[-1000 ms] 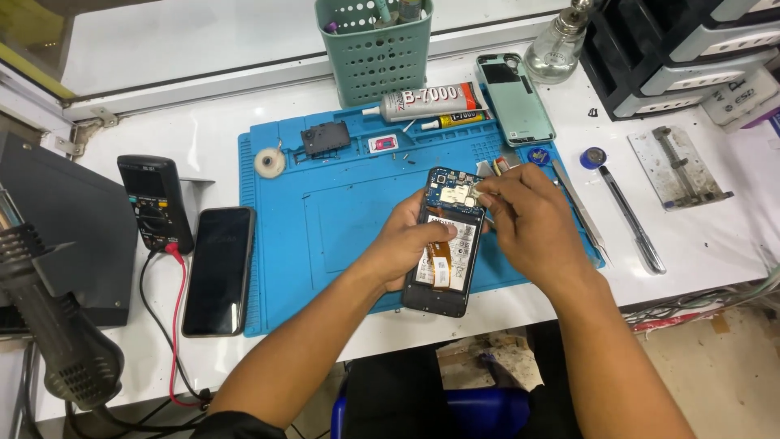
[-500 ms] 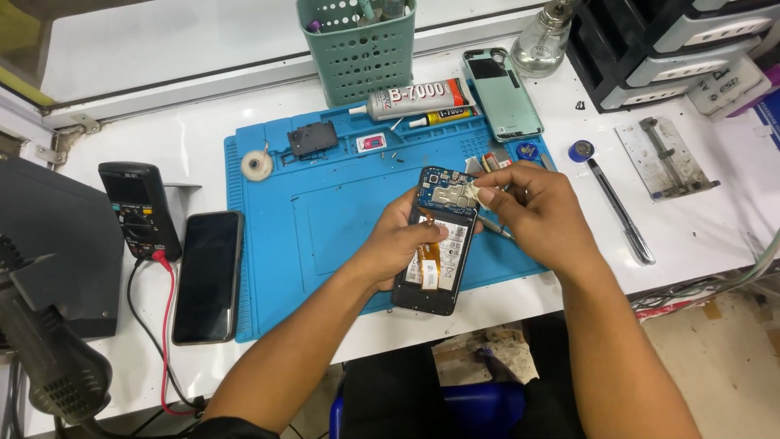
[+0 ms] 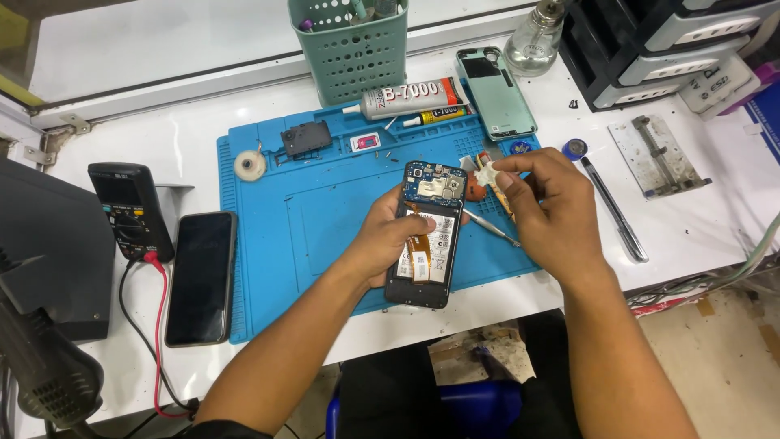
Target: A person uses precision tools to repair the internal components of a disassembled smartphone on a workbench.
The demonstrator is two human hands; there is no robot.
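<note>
Opened phone (image 3: 426,236): on blue mat (image 3: 276,219), long axis running away from me | my left hand (image 3: 390,240): clasps its left edge | my right hand (image 3: 548,207): pinches white wad (image 3: 487,175) just right of phone's top, nearer there | metal tool (image 3: 490,228) lies between; green back cover (image 3: 496,93) well beyond.

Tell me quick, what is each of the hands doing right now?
Left hand: closed around the opened phone, holding it above the blue mat.
Right hand: fingertips pinched on a small white wad beside the phone's top.
</note>
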